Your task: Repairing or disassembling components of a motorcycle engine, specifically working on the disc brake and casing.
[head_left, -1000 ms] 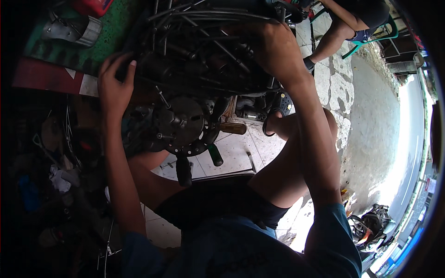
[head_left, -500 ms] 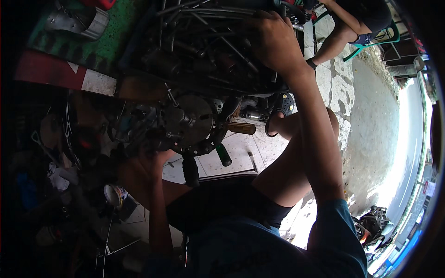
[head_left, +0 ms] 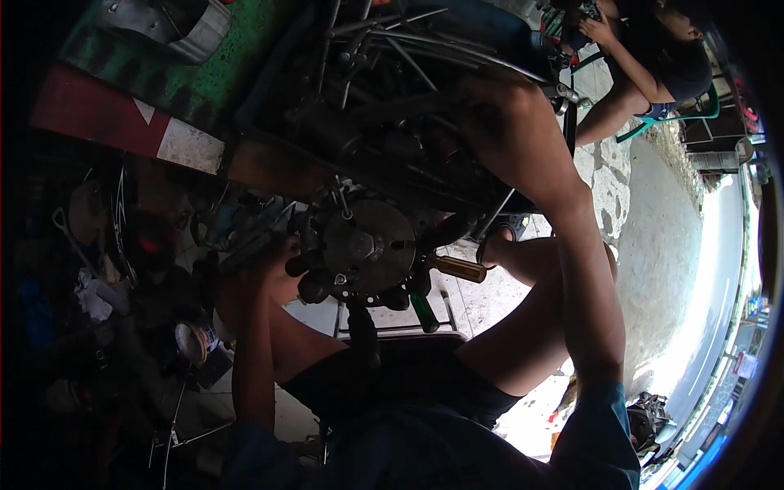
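My right hand (head_left: 514, 122) reaches into a dark tray (head_left: 269, 114) heaped with tools, its fingers deep in shadow among them. Long metal rods and wrenches (head_left: 400, 57) lie across the heap beside it. A thin metal rod (head_left: 496, 211) sticks out below that hand; whether I hold it is unclear. My left hand (head_left: 282, 273) is low at the left of a round metal tool holder (head_left: 367, 269), its fingers lost in the dark. Round the holder's rim hang screwdrivers, among them a yellow-handled one (head_left: 459, 268), a green-handled one (head_left: 424, 312) and a black-handled one (head_left: 362, 331).
A green bench top (head_left: 204, 77) with a red and white edge stands at the far left, carrying a curved metal part (head_left: 204, 37). A can (head_left: 194, 341) and clutter lie at lower left. Another person (head_left: 653, 65) sits at far right on a green chair (head_left: 706, 102).
The view has shifted, so the tray and holder sit lower and further right. My right hand has gone deeper among the tools. My left hand stays beside the round holder.
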`<state>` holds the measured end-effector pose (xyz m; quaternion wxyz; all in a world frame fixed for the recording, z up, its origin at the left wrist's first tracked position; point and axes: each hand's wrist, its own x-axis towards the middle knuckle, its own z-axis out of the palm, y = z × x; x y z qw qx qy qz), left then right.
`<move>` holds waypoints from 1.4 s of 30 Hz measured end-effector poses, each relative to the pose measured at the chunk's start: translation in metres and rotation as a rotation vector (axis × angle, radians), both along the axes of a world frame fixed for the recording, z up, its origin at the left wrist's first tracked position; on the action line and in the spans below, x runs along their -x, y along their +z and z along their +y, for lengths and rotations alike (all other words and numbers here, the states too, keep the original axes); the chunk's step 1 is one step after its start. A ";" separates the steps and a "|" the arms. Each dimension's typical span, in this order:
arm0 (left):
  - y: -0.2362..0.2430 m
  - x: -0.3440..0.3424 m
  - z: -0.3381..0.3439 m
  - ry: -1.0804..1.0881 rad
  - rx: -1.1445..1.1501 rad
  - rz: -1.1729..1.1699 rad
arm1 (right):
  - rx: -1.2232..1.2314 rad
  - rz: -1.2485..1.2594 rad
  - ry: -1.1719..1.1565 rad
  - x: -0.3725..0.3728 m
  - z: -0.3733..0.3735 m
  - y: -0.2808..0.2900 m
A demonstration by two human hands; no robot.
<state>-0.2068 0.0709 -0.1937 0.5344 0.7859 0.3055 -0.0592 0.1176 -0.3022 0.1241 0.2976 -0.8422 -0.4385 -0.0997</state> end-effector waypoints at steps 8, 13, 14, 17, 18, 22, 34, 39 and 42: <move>-0.020 -0.023 -0.037 0.113 0.361 -0.217 | 0.331 -0.217 0.110 -0.012 0.049 -0.021; 0.105 -0.090 -0.075 0.229 0.255 0.199 | 0.439 -0.173 0.033 -0.010 0.045 -0.027; 0.112 -0.087 -0.079 0.237 0.253 0.209 | 0.436 -0.164 0.040 -0.009 0.043 -0.029; 0.120 -0.089 -0.088 0.323 0.291 0.019 | 0.334 -0.126 0.100 -0.023 0.033 -0.023; 0.121 -0.087 -0.085 0.206 0.219 -0.036 | 0.352 -0.115 0.112 -0.025 0.027 -0.014; 0.119 -0.090 -0.087 0.078 0.140 -0.062 | 0.168 -0.101 0.026 -0.028 0.022 0.008; 0.126 -0.045 -0.100 -0.003 0.119 0.000 | -0.171 0.074 -0.199 -0.044 0.010 0.020; 0.114 -0.051 -0.084 -0.037 0.119 0.012 | -0.155 -0.029 -0.196 -0.055 0.003 0.012; 0.114 -0.036 -0.081 -0.057 0.121 0.020 | -0.241 -0.114 -0.247 -0.060 0.001 0.020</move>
